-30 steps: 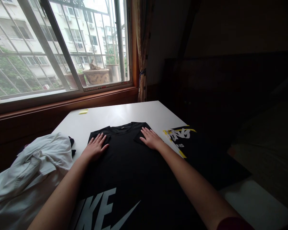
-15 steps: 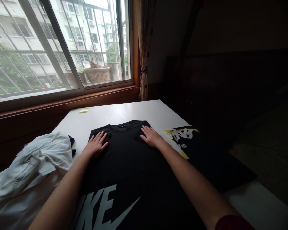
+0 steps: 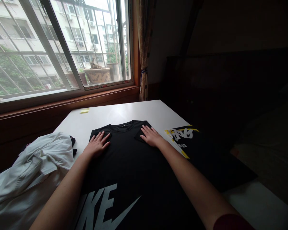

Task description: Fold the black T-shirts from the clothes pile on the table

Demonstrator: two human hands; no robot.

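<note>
A black T-shirt (image 3: 129,163) with a large white print lies spread front side up, its collar toward the window. My left hand (image 3: 97,144) rests flat on the shirt's left sleeve area, fingers spread, gripping nothing. On the opposite side, my right hand (image 3: 150,136) lies flat over the right sleeve, which looks folded inward, with its fingers slightly apart. Both palms touch the cloth. The shirt's lower end runs out of the bottom of the view, and my forearms cover parts of its sides.
A white table (image 3: 105,113) carries the shirt. Left of it lies a heap of white clothing (image 3: 43,159). To the right is a dark garment (image 3: 213,166) with yellow and white print. A yellow slip (image 3: 84,111) sits by the far edge, below the window (image 3: 62,44).
Almost nothing differs. The view has shifted very slightly, and both hands stay pressed on the T-shirt in the same places.
</note>
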